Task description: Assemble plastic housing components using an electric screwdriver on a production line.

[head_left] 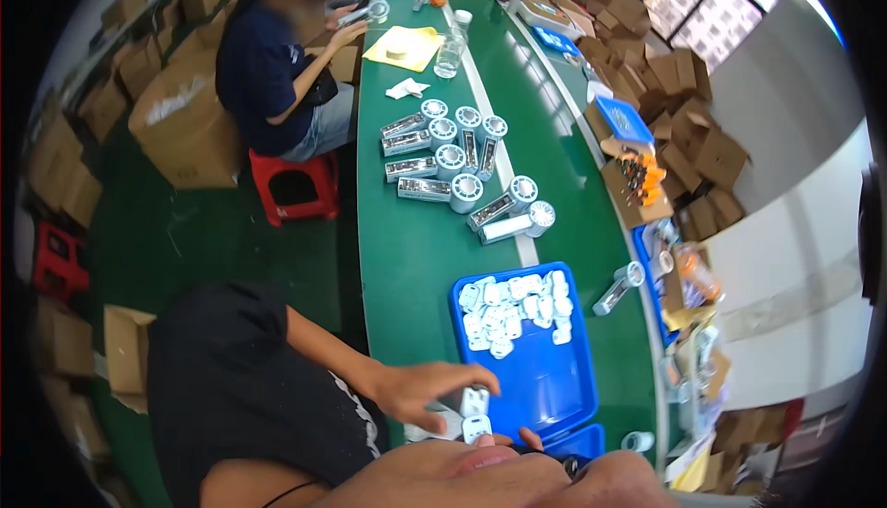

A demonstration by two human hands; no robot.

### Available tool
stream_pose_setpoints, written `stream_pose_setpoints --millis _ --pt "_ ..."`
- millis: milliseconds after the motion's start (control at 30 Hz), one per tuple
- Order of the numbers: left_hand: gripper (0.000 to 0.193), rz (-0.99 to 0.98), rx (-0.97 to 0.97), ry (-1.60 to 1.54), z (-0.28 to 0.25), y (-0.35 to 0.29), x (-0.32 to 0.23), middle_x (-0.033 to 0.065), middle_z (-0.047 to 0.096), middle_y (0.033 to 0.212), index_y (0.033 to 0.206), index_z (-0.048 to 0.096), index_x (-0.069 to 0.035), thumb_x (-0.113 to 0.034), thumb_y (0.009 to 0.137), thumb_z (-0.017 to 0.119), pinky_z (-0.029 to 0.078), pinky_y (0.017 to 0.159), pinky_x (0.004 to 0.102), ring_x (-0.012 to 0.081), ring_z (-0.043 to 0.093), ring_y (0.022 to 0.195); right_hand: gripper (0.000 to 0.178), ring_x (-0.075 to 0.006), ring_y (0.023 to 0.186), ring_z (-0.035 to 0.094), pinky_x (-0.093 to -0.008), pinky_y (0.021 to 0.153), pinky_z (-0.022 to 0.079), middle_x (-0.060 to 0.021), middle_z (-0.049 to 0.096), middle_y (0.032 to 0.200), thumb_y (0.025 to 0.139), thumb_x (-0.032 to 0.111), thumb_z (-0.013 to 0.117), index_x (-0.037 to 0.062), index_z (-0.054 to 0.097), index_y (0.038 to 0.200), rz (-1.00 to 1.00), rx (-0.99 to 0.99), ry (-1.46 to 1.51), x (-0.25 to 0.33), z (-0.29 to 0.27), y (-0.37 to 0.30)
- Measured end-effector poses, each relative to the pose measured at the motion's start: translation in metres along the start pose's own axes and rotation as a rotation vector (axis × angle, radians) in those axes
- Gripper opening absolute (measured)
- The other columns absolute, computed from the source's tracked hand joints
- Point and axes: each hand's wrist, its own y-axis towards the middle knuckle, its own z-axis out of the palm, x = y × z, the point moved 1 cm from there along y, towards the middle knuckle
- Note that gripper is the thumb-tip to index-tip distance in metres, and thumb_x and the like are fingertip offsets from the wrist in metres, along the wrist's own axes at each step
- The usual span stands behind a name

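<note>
At the far left, brown cardboard cartons (pixel 180 115) are stacked along the aisle, and a co-worker in a dark top (pixel 263 69) sits on a red plastic stool (pixel 296 185), both hands up on a small handheld fan at the bench edge. Nearer the camera, the person's left hand (pixel 420 393) reaches in from the lower left with fingers spread and curled, gripping a small white plastic clip (pixel 474 401) just at the near left rim of the blue tray (pixel 545 383); a second white clip (pixel 477 428) lies just below it, touching or nearly so. The right hand (pixel 527 441) shows only a thumb and fingertip at the bottom edge, so I cannot tell whether it is open or closed. The tray sits close in front, apparently so parts stay within reach, and holds a heap of white clips (pixel 516 309) at its far end, too jumbled to count, perhaps two dozen. Farther up the green bench (pixel 411 249), nine silver-and-white handheld fans (pixel 453 162) lie in loose rows, handles pointing left, and one more fan (pixel 617 288) lies alone to the right of the tray.
</note>
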Motion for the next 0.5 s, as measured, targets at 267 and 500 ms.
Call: stream_pose_setpoints --millis 267,500 --pt "0.043 0.04 0.116 -0.12 0.044 0.026 0.014 0.0146 0.06 0.102 0.109 0.059 0.001 -0.041 0.1 0.052 0.043 0.084 0.04 0.0315 0.058 0.097 0.053 -0.0154 0.056 0.053 -0.0294 0.052 0.048 -0.0082 0.056 0.072 0.085 0.018 0.073 0.0056 0.042 0.126 -0.013 -0.131 -0.223 -0.041 -0.009 -0.022" --pt "0.031 -0.049 0.211 -0.321 0.076 0.023 0.019 0.0132 0.063 0.082 0.092 0.064 0.002 -0.027 0.097 0.055 0.046 0.066 0.0381 0.0299 0.06 0.075 0.054 -0.0155 0.056 0.054 -0.0292 0.052 0.048 -0.0083 0.056 0.072 0.084 0.021 0.074 0.0055 0.042 0.126 -0.07 -0.092 -0.261 -0.047 -0.007 -0.008"
